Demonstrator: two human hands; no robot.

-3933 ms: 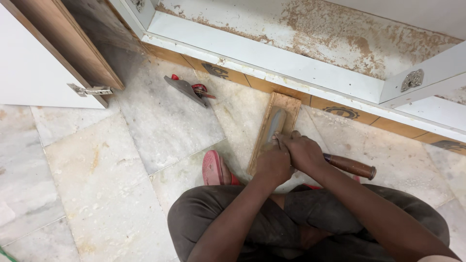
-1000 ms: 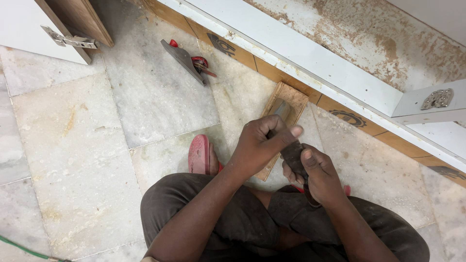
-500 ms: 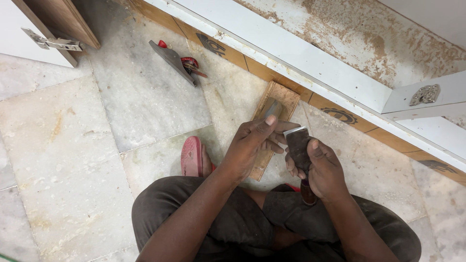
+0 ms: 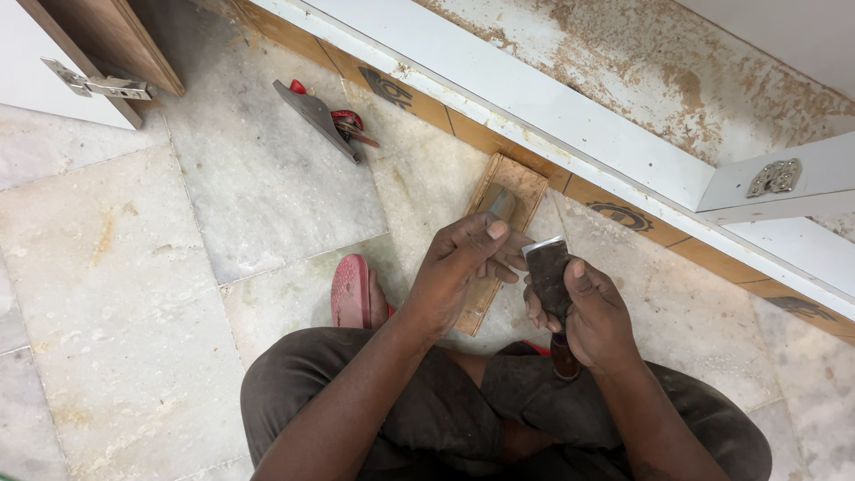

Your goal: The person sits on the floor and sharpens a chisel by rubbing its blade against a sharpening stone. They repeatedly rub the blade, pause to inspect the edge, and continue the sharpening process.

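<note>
Gripping a broad, dark-bladed chisel (image 4: 545,267) by its wooden handle, the right hand (image 4: 588,312) was closed tight around it, thumb laid along the blade, which stood raised with its bright edge uppermost. The left hand (image 4: 459,267) was curled loosely beside it, fingertips touching the blade's flat and thumb lifted (not clamped on anything). Just below both hands lay a sharpening stone (image 4: 500,203) set in a long wooden block (image 4: 499,240) on the floor (image 4: 267,196), which was pale marble slabs, stained and dusty. A red sandal (image 4: 351,291) showed by the person's crossed knees. Farther off, a hand plane with red grips (image 4: 321,116) rested on the marble. Along the far side ran a white cabinet frame (image 4: 534,98) over a plywood strip bearing dark oval stamps, sawdust strewn across the panel inside. Metal hinges sat on a white door at the upper left and at the right.
</note>
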